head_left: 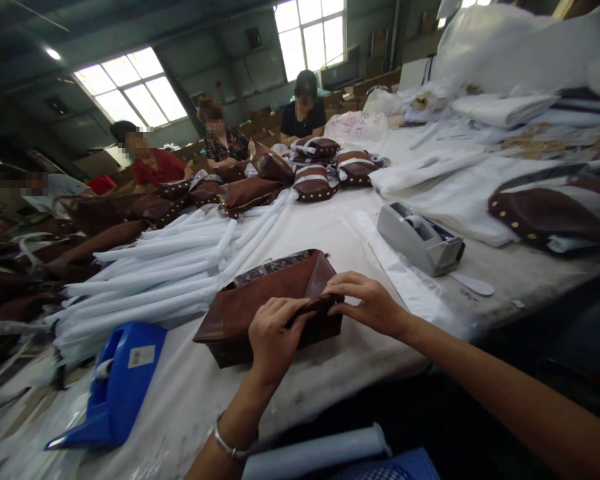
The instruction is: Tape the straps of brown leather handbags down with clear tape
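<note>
A brown leather handbag (pixel 275 291) lies on the white-covered table in front of me, its patterned lining showing along the far edge. My left hand (pixel 279 331) is closed on the bag's near edge, thumb and fingers pinching the leather. Close beside it, my right hand (pixel 366 301) pinches the same edge near the bag's right corner. The fingertips of both hands nearly meet over a dark folded part of the leather, which they partly cover. A bracelet (pixel 230 440) circles my left wrist.
A blue tape dispenser (pixel 130 380) stands at left, a grey one (pixel 420 240) at right. White paper rolls (pixel 155 273) lie behind the bag. Wrapped brown bags (pixel 315 181) are piled farther back, where several people sit. Another bag (pixel 555 207) rests at far right. A pale roll (pixel 325 450) is below the table edge.
</note>
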`<state>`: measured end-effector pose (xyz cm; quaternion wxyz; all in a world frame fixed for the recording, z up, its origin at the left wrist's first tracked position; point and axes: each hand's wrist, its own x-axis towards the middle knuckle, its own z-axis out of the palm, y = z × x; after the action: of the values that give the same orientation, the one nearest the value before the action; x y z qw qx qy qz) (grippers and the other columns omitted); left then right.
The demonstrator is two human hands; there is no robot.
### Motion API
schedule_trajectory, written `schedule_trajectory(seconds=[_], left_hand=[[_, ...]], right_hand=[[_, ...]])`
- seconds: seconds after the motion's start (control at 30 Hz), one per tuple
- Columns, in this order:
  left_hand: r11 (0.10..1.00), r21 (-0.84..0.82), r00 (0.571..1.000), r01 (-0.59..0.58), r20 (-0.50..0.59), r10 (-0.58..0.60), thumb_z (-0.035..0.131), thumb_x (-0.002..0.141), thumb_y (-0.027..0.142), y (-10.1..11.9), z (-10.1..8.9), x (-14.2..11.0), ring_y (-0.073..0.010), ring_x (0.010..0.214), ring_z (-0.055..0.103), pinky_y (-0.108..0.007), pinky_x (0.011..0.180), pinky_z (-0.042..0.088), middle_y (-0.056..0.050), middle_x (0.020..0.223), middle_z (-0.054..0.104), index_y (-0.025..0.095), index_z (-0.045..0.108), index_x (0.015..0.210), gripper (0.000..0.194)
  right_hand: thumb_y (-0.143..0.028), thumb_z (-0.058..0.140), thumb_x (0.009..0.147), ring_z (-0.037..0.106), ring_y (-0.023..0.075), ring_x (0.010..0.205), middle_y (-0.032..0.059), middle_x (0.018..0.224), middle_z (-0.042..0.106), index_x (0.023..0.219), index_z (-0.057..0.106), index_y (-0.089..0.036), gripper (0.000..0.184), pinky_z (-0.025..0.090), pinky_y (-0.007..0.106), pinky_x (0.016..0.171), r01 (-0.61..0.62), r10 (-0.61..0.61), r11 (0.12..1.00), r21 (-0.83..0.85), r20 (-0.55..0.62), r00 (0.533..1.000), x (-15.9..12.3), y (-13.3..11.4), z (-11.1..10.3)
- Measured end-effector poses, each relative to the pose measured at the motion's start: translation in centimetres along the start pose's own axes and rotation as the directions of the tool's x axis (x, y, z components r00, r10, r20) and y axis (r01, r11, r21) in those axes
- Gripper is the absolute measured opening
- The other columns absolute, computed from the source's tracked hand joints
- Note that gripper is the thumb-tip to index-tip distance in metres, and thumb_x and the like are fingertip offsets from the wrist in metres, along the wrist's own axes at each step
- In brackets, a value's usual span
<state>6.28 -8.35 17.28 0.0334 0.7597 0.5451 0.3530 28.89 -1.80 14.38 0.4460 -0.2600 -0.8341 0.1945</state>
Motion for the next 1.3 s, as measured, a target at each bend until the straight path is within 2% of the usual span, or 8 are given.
schedule_trajectory(seconds=[0.2,0.43,0.6,0.73,0.9,1.03,1.13,1.3], left_hand=[[0.997,0.034,0.953,0.069,0.293,-0.076,0.075,0.082,0.04,1.5,-1.0,-3.3,-0.0194,0.094,0.064,-0.032,0.08,0.051,0.002,0.102,0.074,0.031,0.071,0.108,0.028],[0.991,-0.01,0.957,0.133,0.262,-0.126,0.074,0.084,0.036,2.2,-0.3,-6.4,-0.0192,0.093,0.062,-0.033,0.083,0.051,-0.001,0.101,0.072,0.029,0.073,0.106,0.023],[0.979,-0.101,0.924,0.179,0.358,-0.132,0.069,0.087,0.042,1.8,-1.3,-6.1,-0.0203,0.1,0.062,-0.034,0.089,0.051,-0.003,0.107,0.072,0.03,0.069,0.116,0.032],[0.982,-0.057,0.894,0.178,0.426,-0.137,0.062,0.092,0.042,1.9,-1.8,-5.3,-0.02,0.099,0.063,-0.034,0.089,0.051,-0.003,0.105,0.072,0.028,0.07,0.115,0.028],[0.991,-0.02,0.849,0.131,0.519,-0.102,0.066,0.091,0.037,2.1,-1.9,-4.1,-0.0191,0.095,0.063,-0.033,0.087,0.051,-0.002,0.1,0.072,0.026,0.073,0.105,0.019],[0.975,-0.139,0.815,0.174,0.575,-0.063,0.068,0.089,0.03,1.8,-2.0,-3.7,-0.0168,0.091,0.066,-0.03,0.085,0.052,-0.001,0.094,0.074,0.025,0.074,0.096,0.011],[0.934,-0.236,0.816,0.267,0.571,-0.089,0.069,0.087,0.026,1.6,-1.8,-3.8,-0.0157,0.086,0.068,-0.028,0.081,0.053,-0.001,0.09,0.074,0.024,0.074,0.092,0.007],[0.886,-0.319,0.86,0.335,0.489,-0.149,0.074,0.081,0.02,1.7,-1.5,-4.3,-0.0156,0.084,0.068,-0.027,0.08,0.053,0.0,0.088,0.074,0.023,0.073,0.089,0.008]], right_hand=[[-0.021,0.074,0.085,0.067,0.0173,0.089,0.0015,0.092,0.073,0.099,0.071,-0.023,0.014,0.049,0.035,0.086,-0.014,0.015,0.997,-0.073,0.007,1.0,-4.1,-3.0,1.7],[-0.028,0.068,0.091,0.066,0.0209,0.105,0.005,0.111,0.073,0.118,0.067,-0.024,0.028,0.046,0.043,0.103,-0.089,0.096,0.99,-0.107,0.066,0.993,-7.4,-5.2,2.3],[-0.027,0.066,0.092,0.067,0.0201,0.099,0.0036,0.102,0.075,0.11,0.071,-0.025,0.019,0.049,0.041,0.098,-0.085,0.085,0.989,-0.118,-0.009,0.996,-7.0,-5.5,2.6],[-0.019,0.067,0.091,0.067,0.0179,0.093,0.0011,0.094,0.076,0.1,0.073,-0.026,0.013,0.051,0.039,0.094,-0.025,0.018,0.992,-0.121,-0.064,0.998,-6.9,-5.4,3.0],[-0.011,0.068,0.087,0.069,0.0163,0.093,-0.0009,0.096,0.077,0.109,0.071,-0.028,0.028,0.052,0.038,0.096,0.097,-0.126,0.972,-0.215,-0.124,0.984,-7.9,-5.1,3.3],[-0.01,0.064,0.09,0.07,0.0157,0.097,-0.0023,0.103,0.077,0.125,0.065,-0.033,0.042,0.052,0.038,0.098,0.105,-0.133,0.967,-0.232,-0.112,0.985,-9.0,-5.4,3.5],[-0.012,0.064,0.09,0.07,0.0168,0.097,-0.0019,0.103,0.077,0.126,0.065,-0.034,0.042,0.052,0.038,0.098,0.046,-0.075,0.977,-0.208,-0.134,0.988,-9.3,-5.8,3.7],[-0.033,0.071,0.089,0.065,0.0236,0.103,0.0061,0.111,0.072,0.124,0.067,-0.028,0.036,0.052,0.043,0.096,-0.191,0.179,0.976,-0.105,-0.113,0.977,-8.6,-6.9,3.6]])
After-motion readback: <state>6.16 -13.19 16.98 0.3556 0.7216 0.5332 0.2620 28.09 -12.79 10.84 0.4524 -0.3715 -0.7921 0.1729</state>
